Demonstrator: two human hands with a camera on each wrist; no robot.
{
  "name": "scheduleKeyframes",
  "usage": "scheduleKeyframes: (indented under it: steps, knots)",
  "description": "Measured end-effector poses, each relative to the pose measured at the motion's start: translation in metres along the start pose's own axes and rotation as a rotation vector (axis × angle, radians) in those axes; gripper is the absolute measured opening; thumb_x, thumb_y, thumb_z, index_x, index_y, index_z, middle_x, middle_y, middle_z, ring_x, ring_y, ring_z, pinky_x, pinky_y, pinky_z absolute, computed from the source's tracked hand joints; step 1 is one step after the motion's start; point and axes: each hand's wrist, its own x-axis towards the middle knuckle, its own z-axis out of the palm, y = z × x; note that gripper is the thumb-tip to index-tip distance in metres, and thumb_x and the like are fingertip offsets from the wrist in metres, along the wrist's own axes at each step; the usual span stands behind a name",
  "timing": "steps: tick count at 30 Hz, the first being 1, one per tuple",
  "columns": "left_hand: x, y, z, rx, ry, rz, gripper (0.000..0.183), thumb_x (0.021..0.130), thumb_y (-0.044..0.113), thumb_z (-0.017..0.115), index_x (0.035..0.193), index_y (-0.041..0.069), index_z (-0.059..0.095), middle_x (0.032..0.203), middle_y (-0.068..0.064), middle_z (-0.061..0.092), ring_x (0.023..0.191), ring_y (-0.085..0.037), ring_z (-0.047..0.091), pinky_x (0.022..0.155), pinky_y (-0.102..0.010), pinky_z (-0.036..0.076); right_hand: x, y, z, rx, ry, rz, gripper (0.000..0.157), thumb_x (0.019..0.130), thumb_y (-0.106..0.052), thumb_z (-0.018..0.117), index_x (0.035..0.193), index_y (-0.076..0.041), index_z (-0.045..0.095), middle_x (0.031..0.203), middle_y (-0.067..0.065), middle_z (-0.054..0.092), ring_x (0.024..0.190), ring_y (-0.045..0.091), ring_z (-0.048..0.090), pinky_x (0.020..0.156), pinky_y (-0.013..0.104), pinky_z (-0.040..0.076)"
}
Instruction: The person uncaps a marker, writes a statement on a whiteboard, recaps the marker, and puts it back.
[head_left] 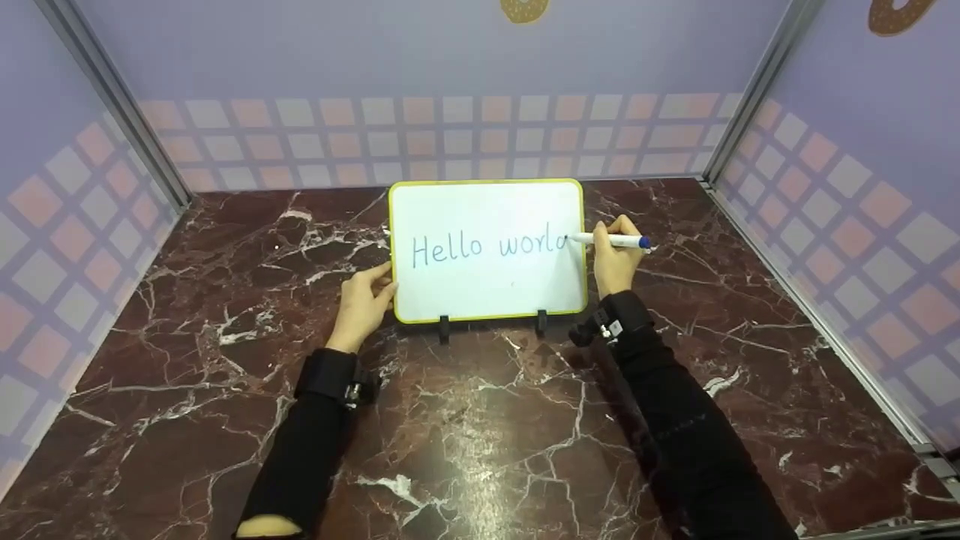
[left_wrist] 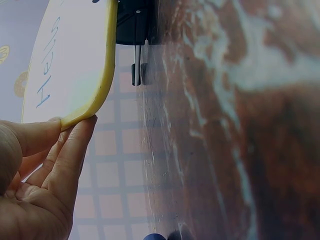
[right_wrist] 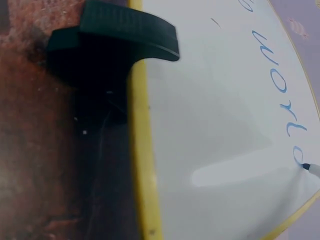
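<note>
A whiteboard (head_left: 480, 289) with a yellow frame leans upright on a black stand (head_left: 444, 328). Blue handwriting (head_left: 447, 249) on it reads "Hello worl" plus a rounded stroke at the end. My left hand (head_left: 361, 304) pinches the board's left edge; in the left wrist view the thumb (left_wrist: 37, 136) lies on the front and the fingers behind. My right hand (head_left: 616, 259) grips a white marker (head_left: 624, 240) with a blue end, held nearly level. In the right wrist view the marker's dark tip (right_wrist: 306, 166) meets the board at the last stroke; the right hand itself is outside that view.
The stand's black hooks (right_wrist: 130, 30) curl over the board's lower edge. Dark red marbled tabletop (head_left: 465, 435) surrounds the stand. Tiled-pattern panels (head_left: 300, 142) close off the back and both sides, with metal posts (head_left: 120, 105) at the corners.
</note>
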Motion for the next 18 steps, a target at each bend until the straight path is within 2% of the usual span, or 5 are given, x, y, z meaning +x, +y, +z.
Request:
scheduleKeyframes:
  steps: [8, 18]
  knots:
    - [-0.0010, -0.0004, 0.0009, -0.017, 0.006, 0.005, 0.044, 0.098, 0.002, 0.059, 0.141, -0.003, 0.051, 0.112, -0.027, 0.069, 0.100, -0.036, 0.071, 0.080, -0.035, 0.063, 0.0059, 0.0015, 0.0026, 0.015, 0.012, -0.008, 0.035, 0.092, 0.005, 0.060, 0.063, -0.007, 0.044, 0.059, -0.002, 0.049, 0.050, 0.006, 0.049, 0.049, 0.016, 0.041]
    - [-0.0002, -0.0007, 0.0002, -0.012, 0.001, -0.009, 0.044, 0.099, 0.003, 0.058, 0.142, -0.002, 0.051, 0.114, -0.026, 0.068, 0.101, -0.035, 0.071, 0.082, -0.038, 0.063, -0.0009, 0.0018, -0.0029, 0.033, -0.015, 0.026, 0.041, 0.087, 0.013, 0.051, 0.058, -0.011, 0.036, 0.049, -0.006, 0.041, 0.043, 0.004, 0.043, 0.042, 0.016, 0.039]
